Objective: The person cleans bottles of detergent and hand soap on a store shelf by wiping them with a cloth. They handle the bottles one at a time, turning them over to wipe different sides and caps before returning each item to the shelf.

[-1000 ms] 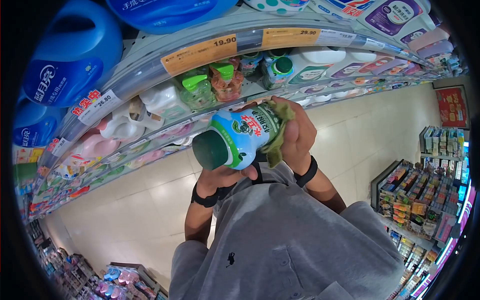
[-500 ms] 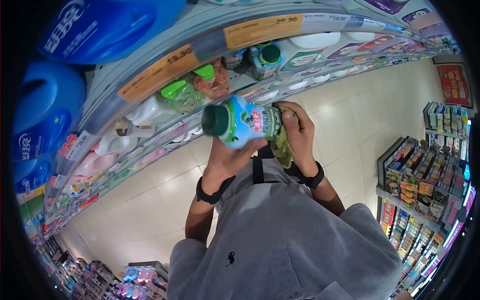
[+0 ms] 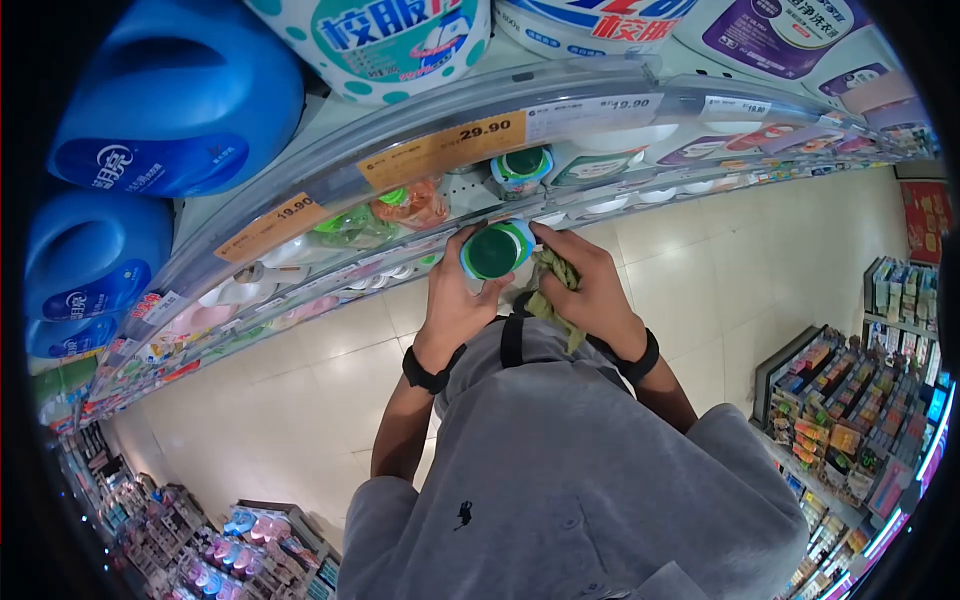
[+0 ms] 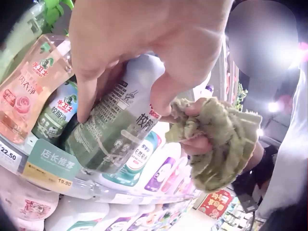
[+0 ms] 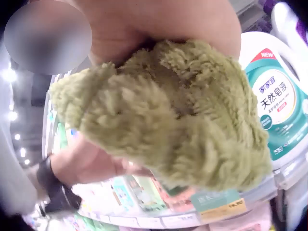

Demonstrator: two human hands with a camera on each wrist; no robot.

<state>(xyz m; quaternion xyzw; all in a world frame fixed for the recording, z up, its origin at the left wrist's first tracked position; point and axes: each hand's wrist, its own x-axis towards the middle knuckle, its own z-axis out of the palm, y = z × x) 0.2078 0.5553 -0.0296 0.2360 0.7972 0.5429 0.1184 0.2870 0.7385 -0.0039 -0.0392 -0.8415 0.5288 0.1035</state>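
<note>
We have the bottle (image 4: 108, 132) between our two hands, its dark green cap (image 3: 493, 252) facing up at the head camera. Our left hand (image 3: 457, 305) grips it near the top, thumb on one side and fingers on the other. Our right hand (image 3: 600, 290) pinches the fuzzy green cloth (image 4: 224, 142) in a bunch, with loose folds hanging below the fingers; its fingertips come close to the bottle's side, but we cannot tell whether they press on it.

Just beyond our left fingers stand a matching bottle (image 4: 54, 109) and a pink bottle (image 4: 31, 94), with a price card (image 4: 54, 161) below them on the shelf edge (image 4: 90, 190). A white and teal jug (image 5: 278, 103) stands ahead of our right hand. We cannot tell whether the bottle's base rests on anything.

The left grip seems to carry most of the weight, so if those fingers slacken on smooth plastic, the bottle could slide down out of our hand. A wide swing past our left fingers could knock the matching bottle over. The cloth's dangling folds might snag the price card and pull it loose. Set down with its base half over the edge, the bottle would likely tip back towards us.
</note>
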